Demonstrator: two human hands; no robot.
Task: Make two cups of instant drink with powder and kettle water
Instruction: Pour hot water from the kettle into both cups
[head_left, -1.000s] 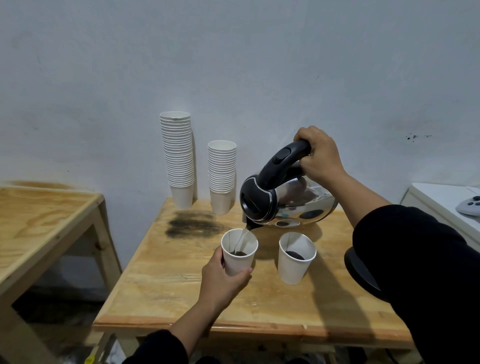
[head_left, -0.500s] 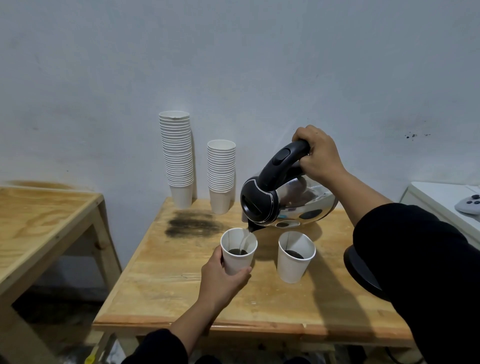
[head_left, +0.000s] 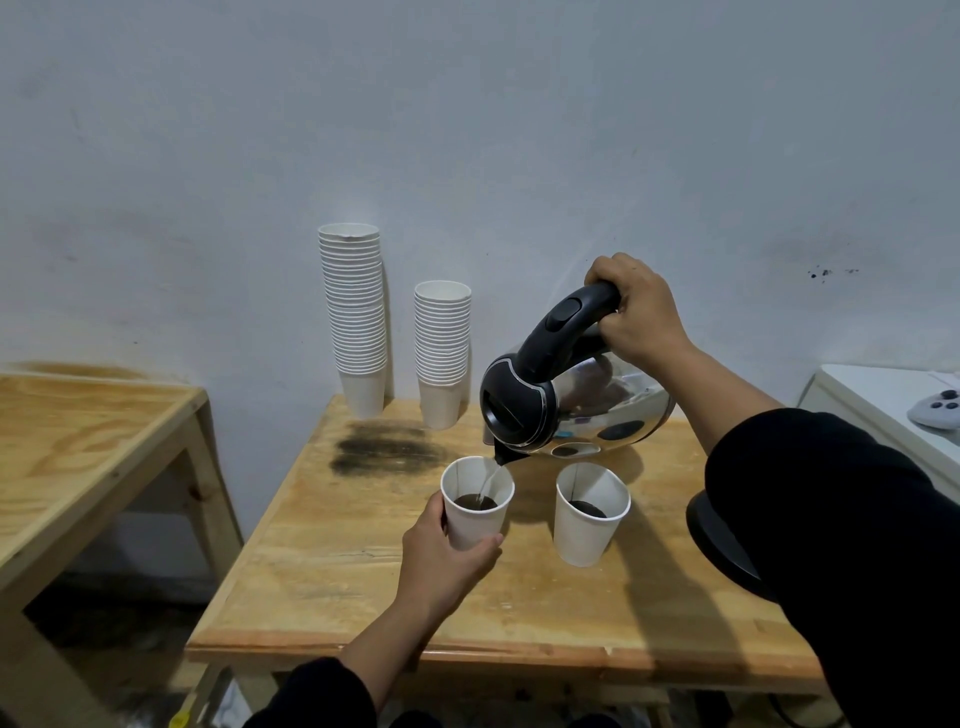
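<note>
My right hand (head_left: 641, 312) grips the black handle of a shiny steel kettle (head_left: 587, 405), tilted spout-down to the left. A thin stream of water runs from the spout into a white paper cup (head_left: 475, 512) that holds dark liquid. My left hand (head_left: 441, 558) wraps around that cup from the front and left, on the wooden table (head_left: 363, 587). A second white paper cup (head_left: 589, 517) stands just to the right, untouched, with dark powder or liquid at its bottom.
Two stacks of white paper cups, a tall one (head_left: 356, 317) and a shorter one (head_left: 441, 353), stand against the wall. The black kettle base (head_left: 719, 545) sits at the table's right, partly behind my sleeve. A second wooden table (head_left: 93, 447) is left; a white counter with a controller (head_left: 935, 408) right.
The kettle keeps pouring into the left cup and the dark liquid level has risen slightly. Both hands stay almost where they were.
</note>
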